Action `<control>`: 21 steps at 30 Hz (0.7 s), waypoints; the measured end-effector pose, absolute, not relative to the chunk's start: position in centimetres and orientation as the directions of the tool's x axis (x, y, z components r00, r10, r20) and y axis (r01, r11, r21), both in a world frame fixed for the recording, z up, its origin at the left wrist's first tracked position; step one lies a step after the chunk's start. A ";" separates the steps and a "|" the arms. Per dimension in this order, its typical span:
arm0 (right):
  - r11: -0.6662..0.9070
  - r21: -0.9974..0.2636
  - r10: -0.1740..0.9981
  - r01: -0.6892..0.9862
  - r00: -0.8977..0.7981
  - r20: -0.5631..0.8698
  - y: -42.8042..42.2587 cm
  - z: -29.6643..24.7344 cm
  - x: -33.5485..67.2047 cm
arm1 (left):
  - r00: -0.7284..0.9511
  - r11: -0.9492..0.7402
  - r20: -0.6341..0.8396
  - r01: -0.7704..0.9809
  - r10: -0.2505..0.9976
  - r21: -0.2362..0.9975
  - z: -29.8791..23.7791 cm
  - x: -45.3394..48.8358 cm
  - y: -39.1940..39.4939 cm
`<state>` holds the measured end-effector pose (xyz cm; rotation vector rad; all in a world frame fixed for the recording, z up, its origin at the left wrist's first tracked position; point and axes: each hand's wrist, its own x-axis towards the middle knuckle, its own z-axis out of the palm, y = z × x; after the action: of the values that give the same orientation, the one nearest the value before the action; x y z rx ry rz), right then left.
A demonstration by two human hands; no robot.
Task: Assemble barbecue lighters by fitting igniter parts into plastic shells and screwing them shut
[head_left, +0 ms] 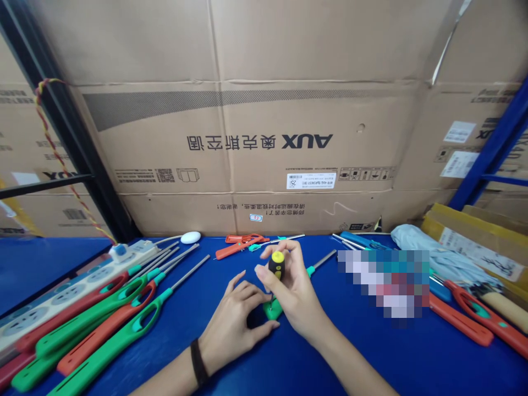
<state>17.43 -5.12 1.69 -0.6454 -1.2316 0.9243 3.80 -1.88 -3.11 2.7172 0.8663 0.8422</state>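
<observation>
My right hand (pixel 291 286) is closed round a short black screwdriver with a yellow cap (pixel 277 263), held upright with its tip down on a green long-nosed lighter (pixel 289 291). This lighter lies on the blue table (pixel 371 357), its metal nozzle pointing up and right. My left hand (pixel 236 319), with a dark band on the wrist, curls round the lighter's green handle and holds it down. Most of the handle is hidden under both hands.
Several green and red lighters (pixel 103 319) lie in a row at the left beside a white power strip (pixel 61 291). More red and blue lighters (pixel 466 313) lie at the right. Orange lighters (pixel 239 245) sit at the back. Cardboard boxes (pixel 256 137) wall the table's far edge.
</observation>
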 end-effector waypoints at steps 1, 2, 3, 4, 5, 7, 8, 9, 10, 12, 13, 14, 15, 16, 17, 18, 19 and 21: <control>0.497 -0.833 0.865 -0.245 0.067 0.496 -5.1 1.6 17.4 | 0.669 -0.816 0.466 0.480 0.578 0.323 -3.1 3.8 -1.9; 0.488 -0.839 0.870 -0.243 0.057 0.490 -5.0 1.6 17.5 | 0.665 -0.813 0.467 0.477 0.582 0.333 -3.1 3.8 -1.9; 0.479 -0.846 0.874 -0.235 0.040 0.484 -5.0 1.6 17.5 | 0.662 -0.811 0.468 0.474 0.586 0.344 -3.1 3.8 -1.9; 0.473 -0.851 0.876 -0.229 0.024 0.481 -5.0 1.6 17.5 | 0.660 -0.809 0.467 0.472 0.588 0.351 -3.1 3.9 -1.9; 0.471 -0.852 0.877 -0.228 0.016 0.480 -5.0 1.6 17.5 | 0.662 -0.808 0.464 0.472 0.589 0.354 -3.1 3.9 -1.9; 0.478 -0.845 0.874 -0.240 0.036 0.484 -5.0 1.6 17.5 | 0.668 -0.806 0.453 0.476 0.591 0.352 -3.1 3.9 -1.9; 0.478 -0.840 0.874 -0.255 0.049 0.483 -5.1 1.7 17.5 | 0.669 -0.805 0.448 0.478 0.593 0.351 -3.1 3.9 -1.9; 0.471 -0.839 0.878 -0.273 0.053 0.475 -5.1 1.7 17.5 | 0.670 -0.803 0.445 0.480 0.595 0.353 -3.1 3.9 -1.9; 0.457 -0.842 0.885 -0.285 0.048 0.464 -5.1 1.7 17.5 | 0.667 -0.801 0.444 0.482 0.599 0.355 -3.1 3.9 -1.9; 0.430 -0.861 0.897 -0.272 0.025 0.441 -5.1 1.7 17.4 | 0.660 -0.796 0.445 0.487 0.605 0.361 -3.1 3.9 -1.9; 0.420 -0.870 0.902 -0.257 0.012 0.432 -5.2 1.8 17.4 | 0.658 -0.794 0.444 0.490 0.608 0.360 -3.1 3.9 -1.9; 0.415 -0.875 0.904 -0.249 0.004 0.428 -5.2 1.8 17.4 | 0.657 -0.793 0.443 0.493 0.610 0.359 -3.1 3.9 -1.9; 0.417 -0.873 0.903 -0.253 0.003 0.430 -5.3 1.8 17.4 | 0.658 -0.792 0.441 0.497 0.610 0.355 -3.1 3.9 -1.9; 0.421 -0.867 0.900 -0.267 0.007 0.435 -5.3 1.9 17.4 | 0.660 -0.792 0.439 0.499 0.610 0.352 -3.1 3.9 -2.0; 0.429 -0.858 0.896 -0.285 0.011 0.444 -5.4 1.9 17.3 | 0.660 -0.792 0.437 0.500 0.610 0.351 -3.1 3.8 -2.0; 0.437 -0.849 0.891 -0.297 0.015 0.453 -5.5 1.9 17.3 | 0.660 -0.792 0.438 0.500 0.610 0.349 -3.1 3.8 -2.0; 0.438 -0.847 0.890 -0.300 0.015 0.455 -5.5 1.9 17.3 | 0.660 -0.793 0.440 0.499 0.609 0.349 -3.1 3.8 -2.0; 0.424 -0.864 0.897 -0.270 -0.003 0.441 -5.6 1.9 17.3 | 0.657 -0.794 0.446 0.496 0.608 0.352 -3.2 3.8 -2.0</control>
<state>17.33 -5.57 1.88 -0.6555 -1.2398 1.0306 3.84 -1.98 -3.16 2.6740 0.9016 0.8280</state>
